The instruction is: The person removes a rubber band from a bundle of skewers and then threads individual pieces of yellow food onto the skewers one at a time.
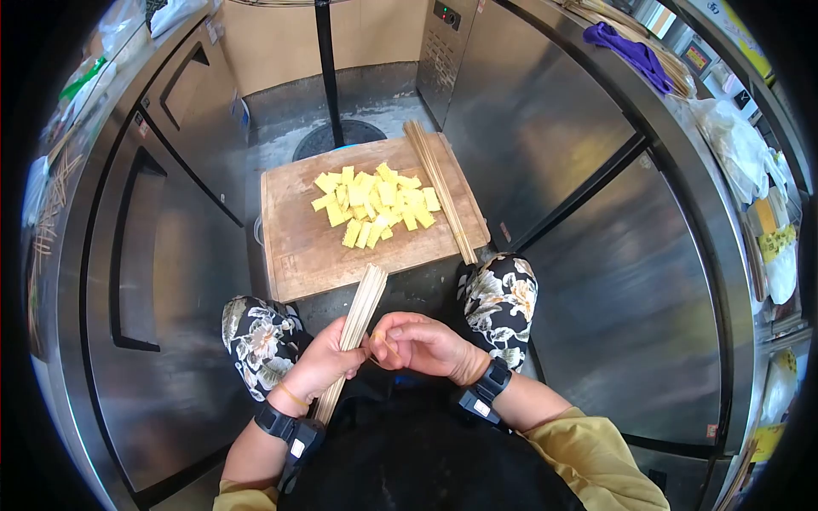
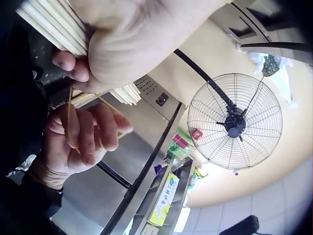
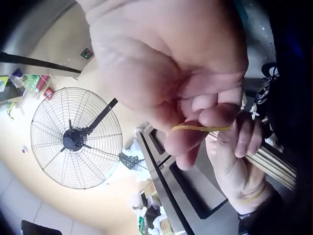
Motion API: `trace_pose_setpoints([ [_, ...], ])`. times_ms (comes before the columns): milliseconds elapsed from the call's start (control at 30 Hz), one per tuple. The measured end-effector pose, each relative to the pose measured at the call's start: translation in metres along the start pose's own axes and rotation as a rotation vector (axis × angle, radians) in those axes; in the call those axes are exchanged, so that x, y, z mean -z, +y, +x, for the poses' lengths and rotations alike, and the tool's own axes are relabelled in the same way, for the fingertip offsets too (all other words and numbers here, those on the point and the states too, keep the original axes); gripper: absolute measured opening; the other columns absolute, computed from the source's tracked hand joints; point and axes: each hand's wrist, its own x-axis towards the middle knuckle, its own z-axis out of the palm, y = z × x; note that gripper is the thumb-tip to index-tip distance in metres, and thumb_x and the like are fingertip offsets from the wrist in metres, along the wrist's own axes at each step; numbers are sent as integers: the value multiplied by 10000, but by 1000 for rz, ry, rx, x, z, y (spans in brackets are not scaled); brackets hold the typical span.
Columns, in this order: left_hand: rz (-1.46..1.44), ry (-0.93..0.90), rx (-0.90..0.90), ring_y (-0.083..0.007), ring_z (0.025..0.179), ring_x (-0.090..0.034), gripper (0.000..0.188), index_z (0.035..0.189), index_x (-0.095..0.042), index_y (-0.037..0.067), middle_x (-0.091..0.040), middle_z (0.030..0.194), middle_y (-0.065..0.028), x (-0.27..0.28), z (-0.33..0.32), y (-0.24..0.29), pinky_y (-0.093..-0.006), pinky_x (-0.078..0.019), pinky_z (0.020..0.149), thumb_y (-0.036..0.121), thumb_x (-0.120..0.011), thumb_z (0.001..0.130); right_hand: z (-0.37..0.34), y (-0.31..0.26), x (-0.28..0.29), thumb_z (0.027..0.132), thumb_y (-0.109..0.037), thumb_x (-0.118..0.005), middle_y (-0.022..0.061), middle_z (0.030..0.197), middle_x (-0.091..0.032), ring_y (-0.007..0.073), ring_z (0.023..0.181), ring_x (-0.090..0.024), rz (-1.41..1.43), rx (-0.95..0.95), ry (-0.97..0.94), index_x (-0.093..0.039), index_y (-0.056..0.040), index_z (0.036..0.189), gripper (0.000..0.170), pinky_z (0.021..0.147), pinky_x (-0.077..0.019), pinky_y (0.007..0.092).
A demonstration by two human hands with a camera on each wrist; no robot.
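Observation:
A bundle of thin wooden sticks (image 1: 364, 298) slants up from the lap, gripped around its middle by my left hand (image 1: 324, 361). Beside it, my right hand (image 1: 423, 345) has its fingers curled round a yellow rubber band (image 2: 70, 117), which stretches across to the left hand in the left wrist view. The band (image 3: 201, 128) also shows over the right fingers in the right wrist view. Another band (image 1: 294, 396) circles the left wrist. Ahead, yellow crinkle-edged pieces (image 1: 372, 203) lie heaped on a wooden board (image 1: 298, 255).
More long sticks (image 1: 440, 192) lie along the board's right side. Steel cabinets (image 1: 588, 196) stand on both sides, with plastic bags (image 1: 733, 145) and a purple cloth (image 1: 630, 55) on the right top. A black pole (image 1: 329, 77) rises behind the board; a wire fan (image 2: 234, 121) shows in the wrist views.

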Motion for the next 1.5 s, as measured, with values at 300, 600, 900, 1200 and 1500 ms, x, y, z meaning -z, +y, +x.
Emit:
trace_pose_setpoints([
  [300, 5, -25, 26, -38, 536, -429, 210, 1039, -453, 75, -471, 762, 24, -5, -3, -2, -187, -374, 461, 129, -607, 908, -4, -36, -11, 903, -27, -561, 63, 1013, -646, 15, 548, -454, -637, 432, 504, -495, -80, 1298, 404, 494, -373, 144],
  [600, 311, -217, 148, -62, 611, -479, 214, 983, -479, 58, -492, 763, -2, -6, -13, 0, -230, -415, 527, 194, -624, 902, -13, -69, -9, 829, -125, -700, -26, 1015, -651, -20, 647, -532, -1006, 61, 452, -585, -67, 1189, 382, 489, -382, 142],
  [900, 645, -143, -75, -171, 820, -555, 255, 988, -452, 31, -570, 841, -110, -8, -16, 9, -329, -448, 728, 184, -630, 887, -13, -49, -5, 809, -71, -705, 53, 1144, -627, 8, 690, -549, -852, -163, 226, -507, -78, 1256, 489, 497, -424, 143],
  [1200, 343, 75, -230, -174, 1007, -556, 460, 1292, -358, 54, -579, 1085, -87, -17, -28, 28, -299, -459, 847, 72, -592, 897, 0, -8, 11, 965, -284, -515, 17, 783, -641, 36, 610, -499, -747, -289, 64, -594, -56, 1010, 245, 553, -405, 180],
  [1500, -15, 190, -107, -16, 482, -354, 352, 1231, -404, 132, -415, 721, 61, 4, -29, 21, -187, -289, 416, 62, -550, 918, -9, -16, -3, 981, -285, -475, -25, 636, -486, 49, 592, -424, -749, -148, 95, -553, -60, 729, 347, 573, -346, 189],
])
